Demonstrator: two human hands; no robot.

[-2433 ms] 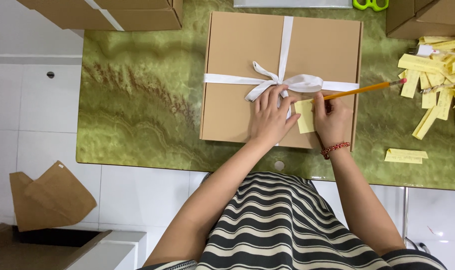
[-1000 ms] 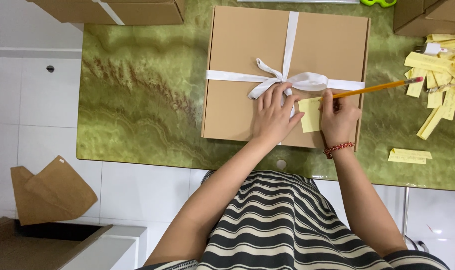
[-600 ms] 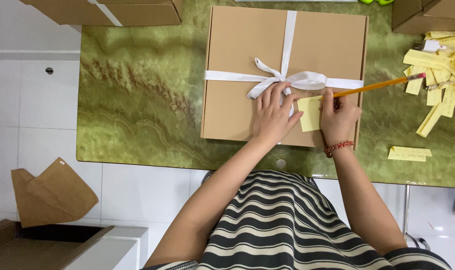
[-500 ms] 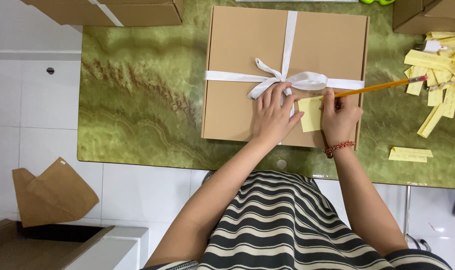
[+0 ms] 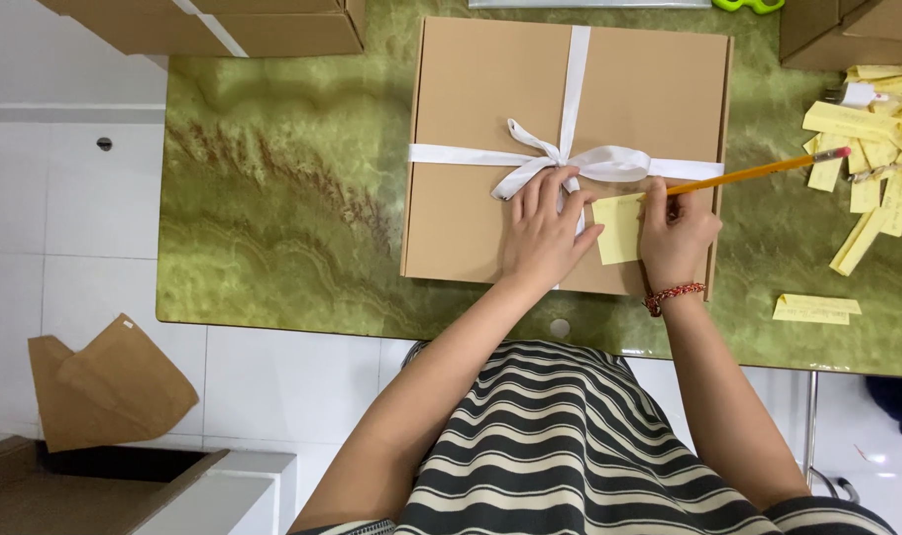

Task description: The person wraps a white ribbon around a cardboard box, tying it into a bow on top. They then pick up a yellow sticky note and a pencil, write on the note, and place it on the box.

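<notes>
- Box: plain tan-brown cardboard.
- Ribbon: white.
- Sticky note: pale yellow.
- Pencil: orange-yellow, pink-red eraser end.
- Surface: green marble with brown veining.
- Bracelet: red beads.
- Dress: black and cream stripes.
- Paper strips: yellow.

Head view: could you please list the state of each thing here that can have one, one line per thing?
Cardboard box: closed, flat on the green table, tied with a ribbon.
White ribbon: knotted in a bow.
Yellow note: flat on the box lid.
Pencil: tilted, tip at the note.
Left hand: pressed flat on the box beside the note.
Right hand: closed around the pencil.
Yellow slips: loosely piled.
</notes>
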